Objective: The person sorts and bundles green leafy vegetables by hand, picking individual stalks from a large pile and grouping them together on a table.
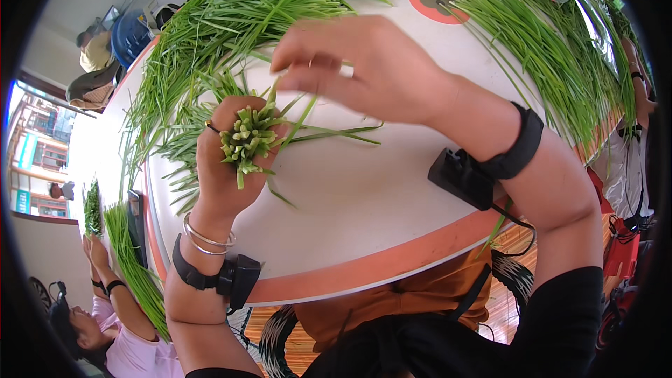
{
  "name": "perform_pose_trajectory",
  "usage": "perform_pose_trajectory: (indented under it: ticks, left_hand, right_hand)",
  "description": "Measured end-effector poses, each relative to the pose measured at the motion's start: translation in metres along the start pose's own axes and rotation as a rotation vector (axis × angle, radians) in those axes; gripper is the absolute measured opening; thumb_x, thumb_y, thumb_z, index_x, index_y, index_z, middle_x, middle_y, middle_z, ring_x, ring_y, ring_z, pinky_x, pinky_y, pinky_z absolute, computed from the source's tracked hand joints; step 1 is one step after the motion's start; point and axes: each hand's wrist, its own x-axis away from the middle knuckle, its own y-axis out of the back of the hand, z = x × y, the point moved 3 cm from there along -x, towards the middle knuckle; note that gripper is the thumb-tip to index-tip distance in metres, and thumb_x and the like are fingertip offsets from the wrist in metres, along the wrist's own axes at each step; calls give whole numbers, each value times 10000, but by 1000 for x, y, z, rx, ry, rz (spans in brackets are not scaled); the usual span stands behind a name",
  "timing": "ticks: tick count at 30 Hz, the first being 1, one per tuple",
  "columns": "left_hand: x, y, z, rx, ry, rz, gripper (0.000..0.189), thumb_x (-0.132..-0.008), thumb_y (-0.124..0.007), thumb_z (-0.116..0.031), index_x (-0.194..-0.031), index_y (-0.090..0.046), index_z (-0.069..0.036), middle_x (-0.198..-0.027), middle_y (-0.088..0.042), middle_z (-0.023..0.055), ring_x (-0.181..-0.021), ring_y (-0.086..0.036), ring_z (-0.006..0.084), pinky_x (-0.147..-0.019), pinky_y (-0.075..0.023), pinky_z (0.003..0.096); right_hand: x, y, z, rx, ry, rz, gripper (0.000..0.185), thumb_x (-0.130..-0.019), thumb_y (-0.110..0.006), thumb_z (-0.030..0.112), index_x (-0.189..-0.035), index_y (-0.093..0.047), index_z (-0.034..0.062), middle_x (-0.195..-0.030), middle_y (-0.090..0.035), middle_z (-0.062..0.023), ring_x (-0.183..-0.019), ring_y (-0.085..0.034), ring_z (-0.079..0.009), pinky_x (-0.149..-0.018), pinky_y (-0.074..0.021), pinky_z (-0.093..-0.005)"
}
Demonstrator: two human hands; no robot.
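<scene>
My left hand is closed around a bundle of green leafy stalks, likely garlic chives, with the pale cut ends facing up toward the camera. A few loose blades stick out to the right of the bundle. Just above and to the right, my right hand hovers over the white tabletop, slightly blurred, its fingers curled and apart, with nothing seen between them. A large heap of the same stalks lies beyond my hands at the upper left. Black straps with small black devices circle both wrists.
Another long heap of stalks covers the table's right side, partly under clear plastic. A black device on my right wrist trails a cable past the orange table edge. At the lower left, a person in pink works beside more stalks.
</scene>
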Motion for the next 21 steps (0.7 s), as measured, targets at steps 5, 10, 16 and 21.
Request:
perform_pose_trajectory:
  ticks: [5, 10, 16, 21]
  left_hand:
    - [3, 1, 6, 13, -12, 65, 327, -852, -689, -231, -1037, -561, 5, -801, -633, 63, -727, -600, 120, -670, -478, 253]
    - [2, -1, 9, 35, -52, 112, 406, -866, -669, -335, -1046, -565, 15, -839, -661, 83, -741, -632, 147, -679, -486, 252]
    - [2, 1, 7, -56, -10, 147, 421, -867, -667, -354, -1049, -560, 10, -843, -666, 91, -758, -649, 157, -682, -495, 263]
    - [2, -1, 6, -40, -3, 149, 415, -865, -667, -356, -1044, -564, 4, -845, -665, 92, -767, -658, 162, -684, -500, 267]
  right_hand:
    - [-2, 28, -57, 145, -237, -147, 270, -899, -588, 262, -1099, -636, 87, -953, -652, -109, -807, -631, -289, -708, -495, -387]
    - [21, 22, -96, 794, -126, -107, 376, -911, -580, 241, -1255, -575, 89, -1215, -601, -121, -1070, -568, -292, -939, -439, -394]
    - [14, 18, -91, 567, -303, 335, 366, -849, -616, 201, -1198, -602, 91, -1209, -592, -117, -1145, -513, -315, -980, -405, -424]
    - [16, 22, -94, 602, -362, 223, 242, -840, -603, 144, -1064, -653, 69, -1046, -629, -94, -1022, -578, -273, -881, -459, -384]
